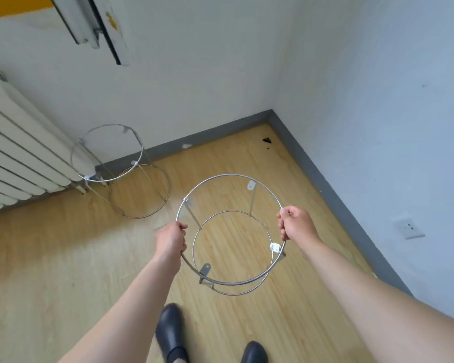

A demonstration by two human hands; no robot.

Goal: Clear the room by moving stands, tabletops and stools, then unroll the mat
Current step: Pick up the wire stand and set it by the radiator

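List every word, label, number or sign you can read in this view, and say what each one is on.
None: no readable text anywhere in this view.
The wire stand held by the left hand and right hand carries no label.
The second wire stand, radiator and wall socket show no lettering either.

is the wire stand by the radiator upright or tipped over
Upright. The round silver wire stand beside the white radiator has its lower ring flat on the wooden floor, its upper ring raised on thin legs.
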